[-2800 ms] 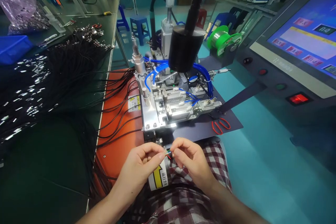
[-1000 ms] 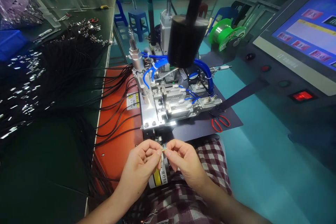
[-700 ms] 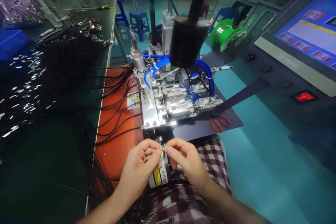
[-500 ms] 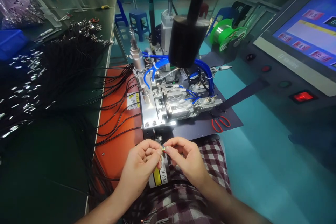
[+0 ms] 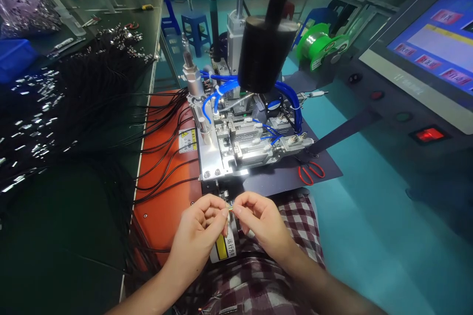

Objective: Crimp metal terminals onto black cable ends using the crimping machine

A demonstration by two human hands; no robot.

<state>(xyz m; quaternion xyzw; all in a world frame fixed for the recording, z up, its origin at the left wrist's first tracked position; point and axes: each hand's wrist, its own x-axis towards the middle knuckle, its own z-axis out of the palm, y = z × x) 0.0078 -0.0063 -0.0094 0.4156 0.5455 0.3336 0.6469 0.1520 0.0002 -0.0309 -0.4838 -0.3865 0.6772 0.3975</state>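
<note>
Thin coloured wires (image 5: 230, 209), yellow-green in the small gap that shows, run between my two hands. My left hand (image 5: 203, 224) is closed, thumb and forefinger pinching the wires from the left. From the other side my right hand (image 5: 260, 219) pinches their ends, also closed. The fingers cover most of the wires. Just beyond the fingertips is the front of a metal machine (image 5: 218, 160) with blue air tubes (image 5: 229, 86). Below the hands lies a white label with a yellow block (image 5: 222, 247).
Black cables (image 5: 166, 167) cross the orange machine base (image 5: 158, 226) from a large pile (image 5: 96, 74) on the left bench. Red-handled scissors (image 5: 311, 173) lie right of the machine. A black lamp-like cylinder (image 5: 264, 54) hangs above. A touchscreen panel (image 5: 436, 49) and green spool (image 5: 314, 45) stand right.
My right fingertips have shifted slightly right, and the gap between the two pinches is a little wider. My left hand stays nearly in place.
</note>
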